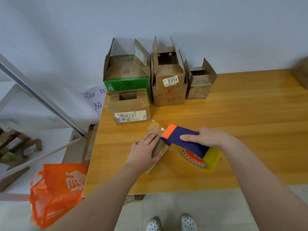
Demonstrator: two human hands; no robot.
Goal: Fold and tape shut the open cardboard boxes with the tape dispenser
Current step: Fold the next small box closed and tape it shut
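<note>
A small flat cardboard box [160, 150] lies near the front of the wooden table [233, 127], mostly hidden under my left hand [144, 150], which presses down on it and grips its side. My right hand [206, 136] holds the blue tape dispenser [185, 139] by its handle. Its orange blade end touches the box's far corner. A clear strip of tape [154, 128] sticks out past the box onto the table. The yellow-and-orange tape roll [198, 158] hangs below the handle.
Several open cardboard boxes stand at the table's back: a green one [126, 84], one labelled 5334 [169, 80], a small one [200, 84], and a labelled one [129, 108] in front. An orange bag [56, 192] hangs left of the table. A white shelf [33, 104] stands further left.
</note>
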